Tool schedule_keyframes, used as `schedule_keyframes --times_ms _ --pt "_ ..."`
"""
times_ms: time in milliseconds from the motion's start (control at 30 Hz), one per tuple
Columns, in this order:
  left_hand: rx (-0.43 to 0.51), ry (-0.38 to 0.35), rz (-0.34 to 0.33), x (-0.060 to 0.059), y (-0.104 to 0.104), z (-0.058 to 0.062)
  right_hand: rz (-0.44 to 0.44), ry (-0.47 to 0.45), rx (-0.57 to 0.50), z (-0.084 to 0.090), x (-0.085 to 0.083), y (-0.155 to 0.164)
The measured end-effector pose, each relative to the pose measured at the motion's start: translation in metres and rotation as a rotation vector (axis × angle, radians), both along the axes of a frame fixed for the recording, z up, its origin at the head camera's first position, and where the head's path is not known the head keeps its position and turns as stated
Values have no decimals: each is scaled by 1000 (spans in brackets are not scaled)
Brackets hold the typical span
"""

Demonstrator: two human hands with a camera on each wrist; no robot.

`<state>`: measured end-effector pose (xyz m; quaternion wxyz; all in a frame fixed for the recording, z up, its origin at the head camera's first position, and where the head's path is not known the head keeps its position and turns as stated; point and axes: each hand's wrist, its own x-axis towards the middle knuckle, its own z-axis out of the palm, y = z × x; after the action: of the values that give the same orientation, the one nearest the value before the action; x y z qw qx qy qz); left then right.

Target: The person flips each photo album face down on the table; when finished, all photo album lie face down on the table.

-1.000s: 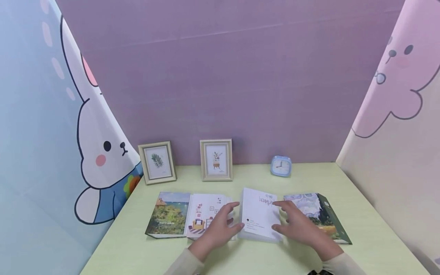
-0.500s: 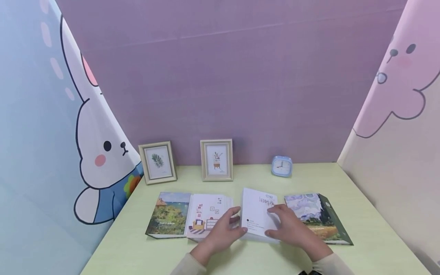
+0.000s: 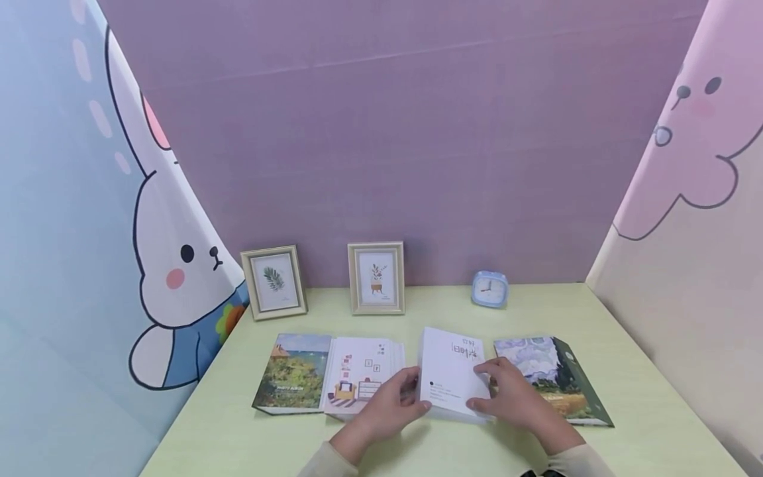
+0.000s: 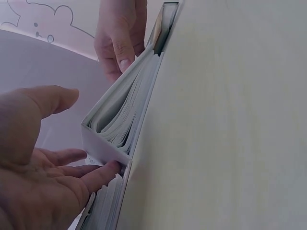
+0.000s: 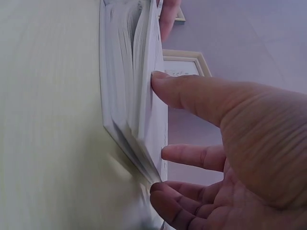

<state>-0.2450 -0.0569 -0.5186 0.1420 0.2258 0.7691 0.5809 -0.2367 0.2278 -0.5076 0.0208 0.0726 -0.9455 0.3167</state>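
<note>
A thick white photo album [image 3: 450, 374] lies on the table a little right of the middle. My left hand [image 3: 387, 411] is at its left side; in the left wrist view fingertips touch the album's white spine [image 4: 103, 148] low down, and the thumb stands apart. My right hand [image 3: 512, 401] is at the opposite side; in the right wrist view its thumb [image 5: 180, 91] rests on the front cover, with other fingertips at the cover and its edge. The pages show fanned between the covers. Left of it is an album with a room drawing [image 3: 357, 377], partly behind my left hand.
A landscape-painted album [image 3: 292, 371] lies at the far left, and another painted album [image 3: 569, 381] at the right, partly behind my right hand. Two picture frames [image 3: 274, 281] and a blue alarm clock [image 3: 490, 289] stand along the back, before a purple wall [image 3: 405, 146].
My right hand has come left onto the white album's cover, then shifted slightly back right. My left hand has slid a little lower along the spine. The album has barely moved.
</note>
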Motion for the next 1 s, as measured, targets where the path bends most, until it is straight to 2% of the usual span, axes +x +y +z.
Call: schedule_keyframes --times_ms 200,400,567,767,1000 --pt "10 -32 -40 -1 -1 1 -18 -61 -21 3 0 -3" --pt "31 -51 -54 -1 -1 -1 -16 -63 -26 1 -1 -4" --pt "26 -31 -42 2 0 2 -4 -68 -50 -2 -3 -3" --pt "25 4 15 5 -1 5 1 -59 -93 -4 -3 -1" --pt "186 -40 51 4 1 2 23 -38 -147 -8 -2 0"
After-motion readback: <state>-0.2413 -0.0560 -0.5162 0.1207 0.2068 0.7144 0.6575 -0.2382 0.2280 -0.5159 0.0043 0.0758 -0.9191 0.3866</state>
